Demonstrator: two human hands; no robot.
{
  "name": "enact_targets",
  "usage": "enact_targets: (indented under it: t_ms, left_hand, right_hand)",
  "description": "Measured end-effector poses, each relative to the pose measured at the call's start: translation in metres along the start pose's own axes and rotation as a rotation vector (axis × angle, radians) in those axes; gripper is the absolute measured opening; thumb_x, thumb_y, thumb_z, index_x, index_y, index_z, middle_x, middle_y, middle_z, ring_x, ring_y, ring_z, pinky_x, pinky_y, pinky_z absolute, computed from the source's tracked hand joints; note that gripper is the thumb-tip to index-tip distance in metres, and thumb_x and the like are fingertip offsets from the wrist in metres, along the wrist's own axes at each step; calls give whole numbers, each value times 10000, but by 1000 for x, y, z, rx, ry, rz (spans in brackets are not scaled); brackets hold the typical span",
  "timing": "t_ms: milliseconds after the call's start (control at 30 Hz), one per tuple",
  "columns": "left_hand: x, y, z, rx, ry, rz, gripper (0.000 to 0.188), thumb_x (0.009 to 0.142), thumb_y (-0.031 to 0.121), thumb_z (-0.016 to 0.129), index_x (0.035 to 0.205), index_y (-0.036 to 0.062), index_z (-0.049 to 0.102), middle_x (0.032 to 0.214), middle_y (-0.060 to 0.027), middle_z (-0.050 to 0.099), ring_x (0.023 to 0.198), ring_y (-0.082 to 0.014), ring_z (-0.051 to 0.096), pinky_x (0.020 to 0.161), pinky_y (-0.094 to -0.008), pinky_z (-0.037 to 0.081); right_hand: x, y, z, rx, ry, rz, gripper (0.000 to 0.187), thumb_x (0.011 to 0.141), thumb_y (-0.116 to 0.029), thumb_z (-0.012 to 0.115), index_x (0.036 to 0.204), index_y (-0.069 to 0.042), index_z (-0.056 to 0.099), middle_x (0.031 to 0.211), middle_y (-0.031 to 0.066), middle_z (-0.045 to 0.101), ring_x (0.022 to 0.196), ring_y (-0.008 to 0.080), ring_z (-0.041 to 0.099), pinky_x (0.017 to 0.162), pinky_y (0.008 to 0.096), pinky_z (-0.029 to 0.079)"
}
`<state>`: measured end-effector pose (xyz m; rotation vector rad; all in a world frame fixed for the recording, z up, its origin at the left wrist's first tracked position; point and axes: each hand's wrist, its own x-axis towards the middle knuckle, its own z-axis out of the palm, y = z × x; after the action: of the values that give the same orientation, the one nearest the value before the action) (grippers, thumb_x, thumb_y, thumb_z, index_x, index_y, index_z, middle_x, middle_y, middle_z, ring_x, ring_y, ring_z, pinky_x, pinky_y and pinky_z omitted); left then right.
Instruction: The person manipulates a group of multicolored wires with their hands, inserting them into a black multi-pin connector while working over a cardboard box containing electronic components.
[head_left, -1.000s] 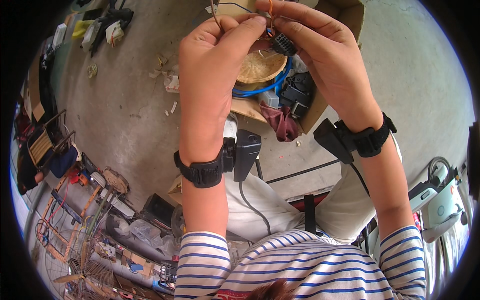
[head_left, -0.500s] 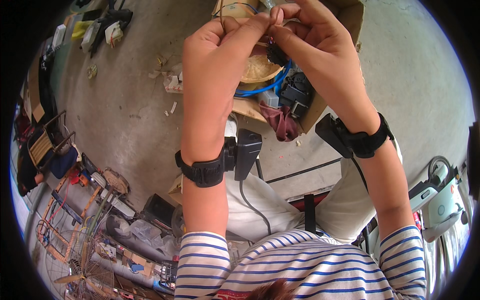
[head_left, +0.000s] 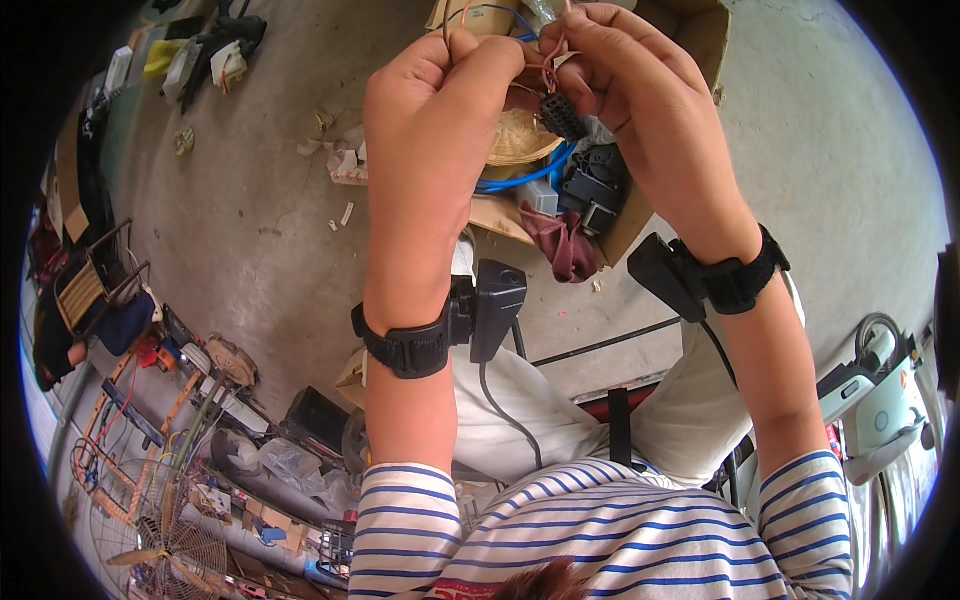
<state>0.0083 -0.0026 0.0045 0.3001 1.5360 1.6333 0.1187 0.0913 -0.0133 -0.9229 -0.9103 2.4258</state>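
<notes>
At the top of the view, both hands are raised close together over a cardboard box. My left hand (head_left: pixel 435 105) is closed, thumb against curled fingers, with thin wires running from it; a brown strand stands up beside its fingers. A pinkish-orange wire (head_left: pixel 549 62) lies pinched between the thumb and fingers of my right hand (head_left: pixel 640 100). Below the fingertips hangs a black multi-hole plug connector (head_left: pixel 563 117), joined to the wires and tilted. The exact wire ends inside the left fingers are hidden.
Beneath my hands the cardboard box (head_left: pixel 712 45) holds a woven basket (head_left: pixel 520 138), blue tubing (head_left: pixel 522 183), black plastic parts (head_left: pixel 597 178) and a maroon cloth (head_left: pixel 562 245). A fan (head_left: pixel 160 550) and clutter lie at lower left; a white-and-grey scooter (head_left: pixel 885 410) stands at right.
My right hand has shifted slightly right and its fingers have moved up along the wire. The black connector now hangs more exposed and a little lower; the left hand stays nearly in place.
</notes>
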Motion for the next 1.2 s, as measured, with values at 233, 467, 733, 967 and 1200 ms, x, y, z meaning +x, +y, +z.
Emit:
enact_targets:
  t_ms: [233,467,733,967,1200]
  left_hand:
    - [-1,1,2,91,9,-1,247,828,59,610,613,25,492,623,27,531,603,-27,499,572,-206,447]
    - [-3,-3,1,235,-64,68,290,804,27,575,576,36,396,604,32,506,584,-21,435,549,-202,400]
    - [-5,1,6,281,-77,91,170,780,20,539,620,-29,509,592,19,529,580,-27,448,545,-214,412]
    - [-10,8,7,323,-99,-23,144,802,-23,495,660,-3,500,834,-49,650,750,-64,511,714,-212,410]
    - [-7,6,1,-13,-189,-67,155,840,-3,520,691,38,510,880,-84,668,756,-97,578,751,-217,457]
  right_hand:
    - [-7,-7,9,8,77,54,254,1017,-221,400,956,-24,549,774,25,571,613,88,502,571,207,406]
    - [3,1,-8,48,-86,91,223,967,-200,416,903,-43,561,799,-11,550,565,41,332,532,193,285]
    - [-2,-3,1,-34,56,146,230,960,-208,396,830,-67,522,743,-28,492,546,50,268,511,218,239]
    - [-2,-3,5,-42,32,187,208,926,-194,411,746,-107,467,691,-52,454,551,44,260,506,223,215]
    - [2,-12,-6,362,-117,342,269,988,-256,387,896,-66,553,763,25,570,552,91,411,532,206,353]
